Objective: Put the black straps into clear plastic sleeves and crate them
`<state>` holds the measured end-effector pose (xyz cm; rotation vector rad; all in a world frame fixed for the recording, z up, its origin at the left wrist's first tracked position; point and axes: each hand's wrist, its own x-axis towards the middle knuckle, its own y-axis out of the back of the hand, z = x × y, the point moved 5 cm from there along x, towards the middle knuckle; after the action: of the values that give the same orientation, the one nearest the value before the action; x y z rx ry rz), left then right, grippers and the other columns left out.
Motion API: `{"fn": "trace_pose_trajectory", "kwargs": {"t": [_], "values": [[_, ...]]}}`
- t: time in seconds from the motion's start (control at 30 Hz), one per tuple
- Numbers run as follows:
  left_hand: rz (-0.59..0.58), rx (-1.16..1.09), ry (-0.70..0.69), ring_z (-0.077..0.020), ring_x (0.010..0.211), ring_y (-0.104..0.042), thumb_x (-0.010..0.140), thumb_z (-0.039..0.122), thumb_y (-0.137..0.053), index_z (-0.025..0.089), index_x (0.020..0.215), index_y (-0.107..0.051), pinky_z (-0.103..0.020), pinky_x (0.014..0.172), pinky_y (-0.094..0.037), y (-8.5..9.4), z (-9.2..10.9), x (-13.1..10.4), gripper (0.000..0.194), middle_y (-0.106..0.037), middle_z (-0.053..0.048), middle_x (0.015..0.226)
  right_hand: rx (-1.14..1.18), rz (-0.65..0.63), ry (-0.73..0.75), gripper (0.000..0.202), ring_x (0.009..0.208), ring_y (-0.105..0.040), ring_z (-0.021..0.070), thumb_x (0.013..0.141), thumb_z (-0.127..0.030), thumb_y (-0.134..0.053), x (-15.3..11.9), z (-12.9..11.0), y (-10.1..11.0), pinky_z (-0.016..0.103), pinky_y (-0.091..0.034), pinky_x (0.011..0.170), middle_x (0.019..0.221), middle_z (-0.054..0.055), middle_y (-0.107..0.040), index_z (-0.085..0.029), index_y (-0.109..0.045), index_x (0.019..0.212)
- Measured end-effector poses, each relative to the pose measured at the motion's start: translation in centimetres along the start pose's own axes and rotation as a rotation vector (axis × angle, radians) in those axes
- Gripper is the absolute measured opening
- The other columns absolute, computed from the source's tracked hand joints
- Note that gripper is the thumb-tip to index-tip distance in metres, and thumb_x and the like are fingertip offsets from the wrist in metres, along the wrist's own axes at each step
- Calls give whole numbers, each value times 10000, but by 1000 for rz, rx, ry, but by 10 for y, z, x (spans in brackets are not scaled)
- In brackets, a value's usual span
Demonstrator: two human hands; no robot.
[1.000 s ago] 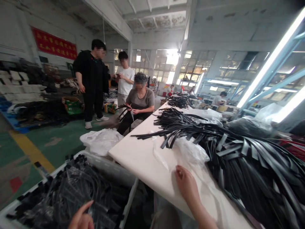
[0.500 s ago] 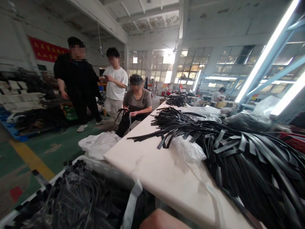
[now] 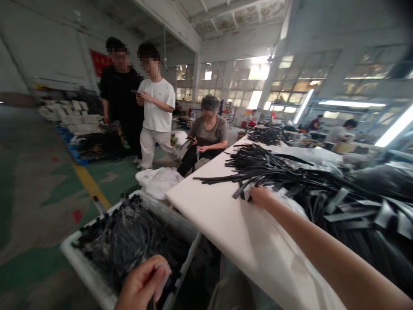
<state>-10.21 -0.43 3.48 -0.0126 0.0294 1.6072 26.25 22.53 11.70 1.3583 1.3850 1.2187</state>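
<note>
On the white table [image 3: 206,206], my right hand [image 3: 260,196] reaches to the near ends of a pile of black flat strips [image 3: 254,161]. Its fingers are closed at the end of one black strip [image 3: 249,197], beside a clear plastic bag [image 3: 288,200]. Low in the view, my left hand [image 3: 145,277] is curled with thumb and fingers together, over the near side of a white crate [image 3: 87,269]. Something pale shows at its fingertips, too blurred to name. The crate holds many dark strips [image 3: 129,232] in clear plastic.
A large heap of wider black strips [image 3: 355,241] covers the table's right side. Beyond the corner lies a white plastic bag [image 3: 158,181]. A seated co-worker [image 3: 211,133] handles dark strips; two people [image 3: 156,103] stand behind on the left. The table edge runs diagonally between crate and strips.
My view has swung left. My right arm now extends over the table to the strips, and my left hand has come into view above the crate. The standing people have shifted closer together.
</note>
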Motion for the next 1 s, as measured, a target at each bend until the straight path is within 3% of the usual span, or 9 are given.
{"fn": "trace_pose_trajectory", "kwargs": {"t": [0.07,0.13,0.23,0.3,0.4,0.5,0.6,0.7,1.0], "values": [[55,-82,57,-77,528,-296,748,586,-709,154,613,-580,-197,485,-244,4,-2,-5,470,-352,65,573,-73,-7,22,111,1014,-636,253,907,-185,-614,6,11,-4,460,-460,934,959,104,-697,-112,-676,850],[132,-160,98,-69,550,-300,683,565,-776,137,621,-581,-188,491,-220,6,-7,-7,474,-372,65,597,-110,-7,89,175,1074,-618,304,903,-111,-545,9,7,-8,452,-418,946,964,177,-703,-104,-694,812],[217,-260,148,-60,526,-309,570,547,-849,141,607,-544,-186,484,-209,8,-16,-7,509,-398,73,562,-106,-15,238,216,1034,-630,303,916,-146,-487,-10,-26,-11,385,-418,890,995,193,-706,-128,-702,904],[241,-268,149,-59,495,-303,524,512,-872,161,565,-485,-194,466,-202,8,-20,-5,524,-398,81,524,-35,-68,370,217,874,-659,257,927,-214,-471,-48,-65,-13,333,-438,786,929,137,-716,-174,-678,975],[230,-164,127,-73,481,-332,539,427,-850,171,527,-482,-211,458,-223,7,-17,-2,449,-426,70,507,226,-283,626,257,715,-653,223,964,-333,-401,-129,-133,-20,298,-421,649,775,65,-696,-239,-640,963],[217,23,75,-98,507,-388,613,350,-767,163,507,-548,-225,494,-277,4,-5,-3,307,-449,51,514,395,-425,702,251,678,-632,194,973,-363,-375,-181,-182,-28,275,-397,597,755,36,-668,-238,-575,888],[196,159,0,-123,534,-450,701,340,-669,162,500,-615,-244,535,-328,1,7,-6,274,-493,19,540,467,-418,664,200,692,-613,183,956,-327,-395,-184,-204,-37,271,-389,603,793,37,-659,-223,-533,857],[166,190,-47,-137,547,-482,765,401,-624,167,530,-673,-254,551,-355,4,7,-9,336,-529,-5,570,421,-418,663,317,640,-589,177,990,-346,-299,-169,-211,-44,280,-360,579,739,35,-645,-222,-496,775],[147,215,-76,-121,520,-438,688,695,-676,169,591,-753,-250,521,-332,25,-10,-8,540,-504,-3,561,213,-395,770,289,714,-693,216,977,-295,-357,-166,-224,-41,289,-342,568,787,59,-720,-213,-562,790]]}}
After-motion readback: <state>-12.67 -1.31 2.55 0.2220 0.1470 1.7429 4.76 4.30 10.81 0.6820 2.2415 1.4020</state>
